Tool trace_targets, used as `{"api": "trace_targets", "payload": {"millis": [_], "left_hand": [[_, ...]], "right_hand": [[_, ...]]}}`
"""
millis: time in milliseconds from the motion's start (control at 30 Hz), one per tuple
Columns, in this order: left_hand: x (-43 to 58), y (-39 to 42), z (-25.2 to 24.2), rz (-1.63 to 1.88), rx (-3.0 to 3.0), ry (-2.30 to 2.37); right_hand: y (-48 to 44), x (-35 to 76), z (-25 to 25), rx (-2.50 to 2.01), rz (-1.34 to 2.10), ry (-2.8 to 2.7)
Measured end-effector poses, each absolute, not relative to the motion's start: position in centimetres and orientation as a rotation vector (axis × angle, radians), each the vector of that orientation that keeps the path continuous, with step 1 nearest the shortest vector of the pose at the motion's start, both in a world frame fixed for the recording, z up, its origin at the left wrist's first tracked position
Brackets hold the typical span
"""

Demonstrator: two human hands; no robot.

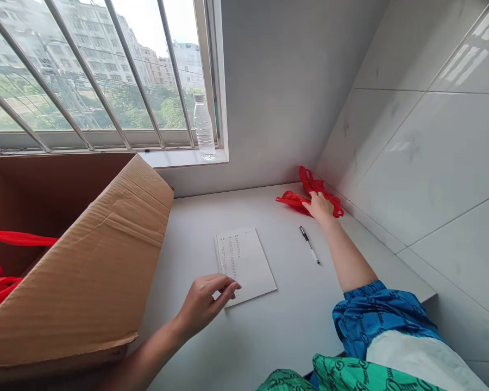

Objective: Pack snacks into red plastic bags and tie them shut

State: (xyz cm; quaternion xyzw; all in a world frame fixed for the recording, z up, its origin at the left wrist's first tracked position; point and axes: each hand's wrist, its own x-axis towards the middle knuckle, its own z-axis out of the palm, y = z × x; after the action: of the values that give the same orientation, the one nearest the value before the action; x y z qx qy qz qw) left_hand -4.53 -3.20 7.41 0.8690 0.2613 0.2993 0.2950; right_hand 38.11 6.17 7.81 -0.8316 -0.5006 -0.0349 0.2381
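Note:
My left hand hangs over the lower left corner of a white sheet of paper printed with columns of small text. Its fingertips reach the sheet's lower edge, and I cannot tell whether they pinch it. At the far right of the counter, my right hand presses down on a crumpled red plastic bag, fingers curled into it. A black and silver pen lies on the counter between the paper and my right forearm, touching neither.
An open cardboard box with red plastic bags inside stands at the counter's left. A clear plastic bottle stands on the barred window's sill. Tiled wall borders the white counter on the right.

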Motion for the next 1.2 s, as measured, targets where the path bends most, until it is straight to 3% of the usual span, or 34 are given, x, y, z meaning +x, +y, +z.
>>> {"api": "trace_targets", "payload": {"millis": [167,333,500,733,1000,1200], "left_hand": [[-4.8,-3.2,7.7,0.779,2.26,0.735],[-4.3,-2.3,8.7,0.877,2.168,0.817],[-3.2,0.0,7.9,1.143,1.814,1.003],[-3.8,1.4,6.1,1.24,1.891,1.135],[-3.7,0.7,5.0,0.578,2.779,0.876],[-4.1,0.9,4.4,0.586,2.801,0.94]], "right_hand": [[5.5,38.0,8.0,-2.242,-0.046,-1.423],[4.5,34.8,12.1,-1.777,-0.01,-1.545],[2.9,29.4,14.0,-1.383,0.402,-1.632],[-0.6,25.1,10.4,-1.336,0.907,-2.064],[-3.4,23.8,6.7,-1.459,0.684,-2.206],[-3.2,23.5,4.6,-1.524,0.503,-2.244]]}}
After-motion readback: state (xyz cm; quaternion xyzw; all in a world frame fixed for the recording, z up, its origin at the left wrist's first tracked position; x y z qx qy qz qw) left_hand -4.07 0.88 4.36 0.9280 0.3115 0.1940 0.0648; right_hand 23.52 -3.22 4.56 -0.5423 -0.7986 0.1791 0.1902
